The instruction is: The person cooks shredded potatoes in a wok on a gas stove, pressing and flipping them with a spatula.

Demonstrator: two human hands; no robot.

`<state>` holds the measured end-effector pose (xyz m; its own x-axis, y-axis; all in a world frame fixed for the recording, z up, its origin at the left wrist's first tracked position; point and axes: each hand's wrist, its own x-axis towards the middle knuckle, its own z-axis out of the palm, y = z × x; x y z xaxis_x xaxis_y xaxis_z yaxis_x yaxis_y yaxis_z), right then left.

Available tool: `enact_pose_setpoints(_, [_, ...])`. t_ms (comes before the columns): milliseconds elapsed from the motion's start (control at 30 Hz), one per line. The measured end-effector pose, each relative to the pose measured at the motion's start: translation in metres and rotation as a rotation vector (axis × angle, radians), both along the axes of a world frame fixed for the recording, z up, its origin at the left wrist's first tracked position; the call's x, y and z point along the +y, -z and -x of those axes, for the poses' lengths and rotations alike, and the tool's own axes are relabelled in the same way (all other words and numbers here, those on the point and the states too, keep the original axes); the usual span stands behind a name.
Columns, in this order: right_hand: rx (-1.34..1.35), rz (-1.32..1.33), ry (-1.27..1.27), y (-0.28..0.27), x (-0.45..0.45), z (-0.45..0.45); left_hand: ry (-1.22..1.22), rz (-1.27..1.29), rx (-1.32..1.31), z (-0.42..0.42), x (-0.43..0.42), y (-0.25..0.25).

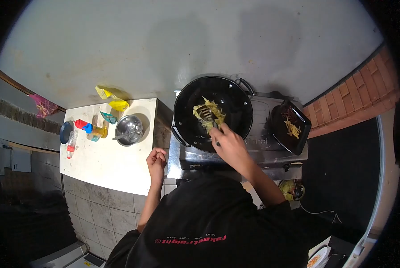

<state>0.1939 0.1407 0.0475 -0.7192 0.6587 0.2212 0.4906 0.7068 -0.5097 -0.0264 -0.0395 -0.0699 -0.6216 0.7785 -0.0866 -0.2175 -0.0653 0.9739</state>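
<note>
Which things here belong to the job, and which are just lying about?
In use:
round black pan
pale yellow strips inside
slotted metal spatula, in right hand
silver metal stove
likely: black rectangular tray of similar strips

Apparently lying about:
shiny round metal bowl
blue-capped yellow bottle
yellow plastic packet
round dark blue dish

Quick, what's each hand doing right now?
Left hand: open, loosely curled, nothing visibly held.
Right hand: closed, holding a slotted spatula.
</note>
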Motion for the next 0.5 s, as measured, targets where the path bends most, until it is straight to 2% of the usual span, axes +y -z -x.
enact_pose_setpoints(67, [0.027,0.050,-0.001,-0.003,0.009,-0.013,-0.014,-0.020,0.066,0.000,0.001,0.003])
enact_pose_setpoints(167, [0.278,0.189,0.005,-0.007,0.027,-0.032,-0.002,-0.018,0.024,-0.002,0.003,-0.005])
enact_pose_setpoints(400, [0.152,0.210,-0.090,-0.047,0.036,-0.074,0.009,-0.007,-0.012,-0.005,0.008,-0.004])
enact_pose_setpoints(500, [0.008,0.242,-0.153,-0.064,0.029,-0.088,0.010,-0.010,0.021,-0.008,0.010,-0.004])
